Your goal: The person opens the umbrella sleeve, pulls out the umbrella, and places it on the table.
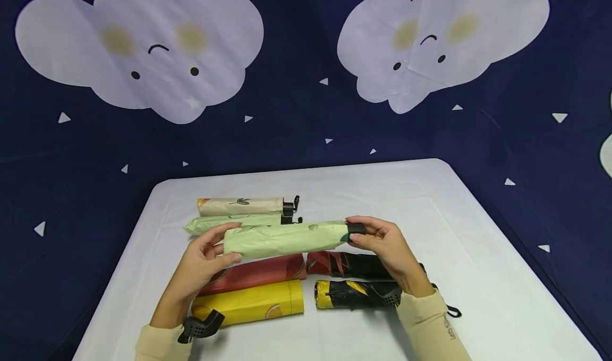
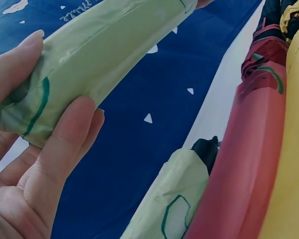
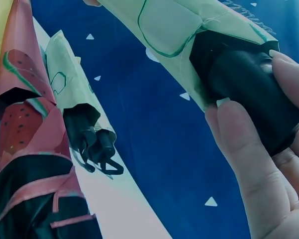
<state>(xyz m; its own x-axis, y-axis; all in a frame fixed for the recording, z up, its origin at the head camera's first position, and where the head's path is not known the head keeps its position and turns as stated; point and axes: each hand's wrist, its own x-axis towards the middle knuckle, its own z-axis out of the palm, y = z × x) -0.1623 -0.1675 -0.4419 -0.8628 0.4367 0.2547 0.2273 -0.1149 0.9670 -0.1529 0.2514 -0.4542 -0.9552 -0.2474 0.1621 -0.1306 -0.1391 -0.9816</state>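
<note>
Holds green umbrella (image 1: 287, 239) up off mid of table (image 1: 483, 276), roughly level, pinching its cloth end (image 2: 59, 64) btwn thumb & fingers of L hand (image 1: 203, 260) and grasping its blk handle (image 3: 253, 92) w/ R hand (image 1: 394, 249). Has red roll (image 1: 260, 272) & yellow roll (image 1: 253, 302) lying below, toward L edge, w/ red/blk umbrella (image 1: 358, 265) & yellow/blk umbrella (image 1: 346, 294) beside them toward R edge. Also has 2nd green umbrella (image 1: 210, 223) & cream umbrella (image 1: 260, 206) side by side beyond the held one, toward far L corner, w/ blk handles (image 1: 288, 208) pointing to R edge.
</note>
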